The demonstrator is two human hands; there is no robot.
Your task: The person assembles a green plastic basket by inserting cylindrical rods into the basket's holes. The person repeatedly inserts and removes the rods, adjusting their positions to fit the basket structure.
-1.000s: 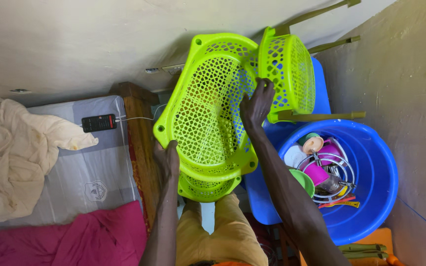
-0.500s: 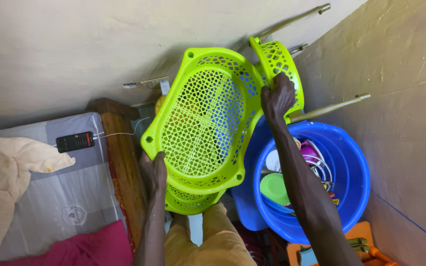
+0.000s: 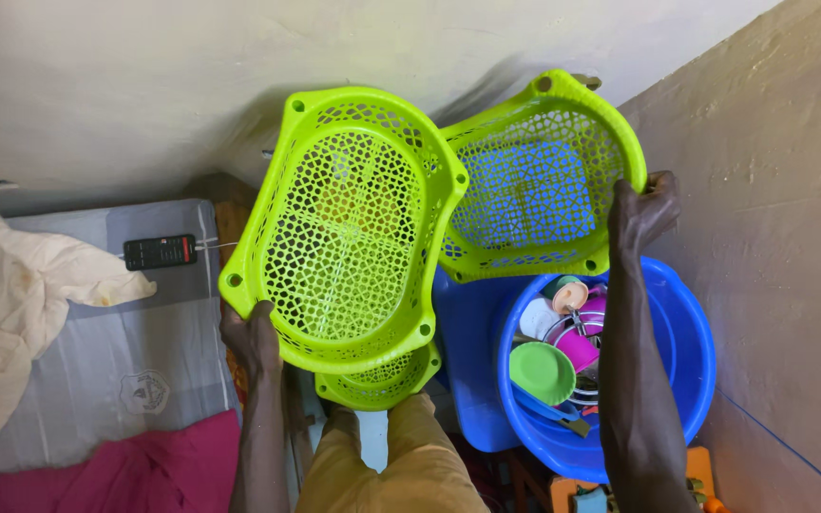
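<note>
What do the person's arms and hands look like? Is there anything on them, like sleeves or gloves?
Both arms are bare from the bottom edge of the picture up to the fingers: no sleeves show. The left hand and the right hand wear no gloves, and no watch, bracelet or ring can be seen. Further down, the person wears mustard-yellow trousers.

Count: three lime-green lattice baskets (image 3: 349, 237) (image 3: 534, 195) (image 3: 377, 380), one blue basin (image 3: 691, 351) with one green plate (image 3: 542, 372) among a dish pile too jumbled to count, one black remote (image 3: 160, 252), two hands (image 3: 251, 337) (image 3: 643, 211).
</note>
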